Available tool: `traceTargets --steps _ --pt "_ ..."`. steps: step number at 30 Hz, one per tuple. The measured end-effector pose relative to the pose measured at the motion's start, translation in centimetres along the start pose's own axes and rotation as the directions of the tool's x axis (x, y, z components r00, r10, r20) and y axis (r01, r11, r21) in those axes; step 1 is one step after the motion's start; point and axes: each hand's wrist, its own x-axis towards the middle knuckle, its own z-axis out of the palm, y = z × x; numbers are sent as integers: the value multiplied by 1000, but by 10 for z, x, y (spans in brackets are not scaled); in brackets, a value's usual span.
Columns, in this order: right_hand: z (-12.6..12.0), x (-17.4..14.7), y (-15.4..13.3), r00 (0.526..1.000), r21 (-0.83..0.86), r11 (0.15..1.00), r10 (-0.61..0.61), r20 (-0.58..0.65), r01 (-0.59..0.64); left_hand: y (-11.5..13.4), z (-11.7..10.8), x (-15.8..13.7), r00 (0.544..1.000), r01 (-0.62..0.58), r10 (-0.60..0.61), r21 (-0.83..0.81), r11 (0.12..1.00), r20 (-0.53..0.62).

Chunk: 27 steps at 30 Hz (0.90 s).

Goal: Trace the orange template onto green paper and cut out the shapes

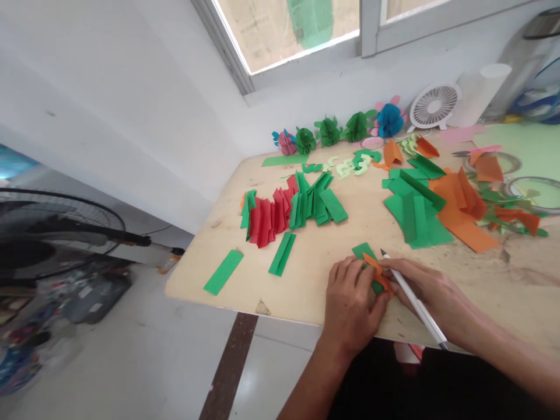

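At the desk's (pixel 306 297) near edge, head view, only view: both my hands are bent over one small spot. Left hand (pixel 350 291): fingers curled and close together, thumb at the near side, lying over the paper; can't tell if it pinches or only presses. Right hand (pixel 440 297): narrow, holding a white pen (pixel 413 300) slantwise, fingertips at the orange paper (pixel 380 275). Pen tip points away from me; contact with anything not clear.

Step looks like steadying orange on green, my judgement. To do it well: pin the green paper (pixel 361 251) flat with my left fingers, guide the orange edge with the right fingertips, press lightly so no stray crease forms, and mind the pen tip so it doesn't mark or snag.

Position: orange paper sits between my two hands, right of the left fingers, just ahead of the left thumb, touching the right fingertips. Green paper shows beneath it and pokes out beyond, mostly covered. Folded green strip (pixel 282 254) lies well left of my left hand, flat green strip (pixel 223 272) farther left. Green pile (pixel 413 207) lies beyond my right hand, orange pile (pixel 459 201) beside it.
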Motion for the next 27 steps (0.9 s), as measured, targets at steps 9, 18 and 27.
traceTargets --steps 9,18,27 --pt "1 15 -2 994 -105 988 -112 -12 110 -1 1 1 1000 8 -8 -32 999 17" --pt "8 33 8 986 -329 930 -158 45 164 0 1 -1 1000 2 -1 -47 999 10" --pt "14 37 10 987 -284 946 -145 61 157 -1 3 -3 1000 0 -1 -48 999 -17"
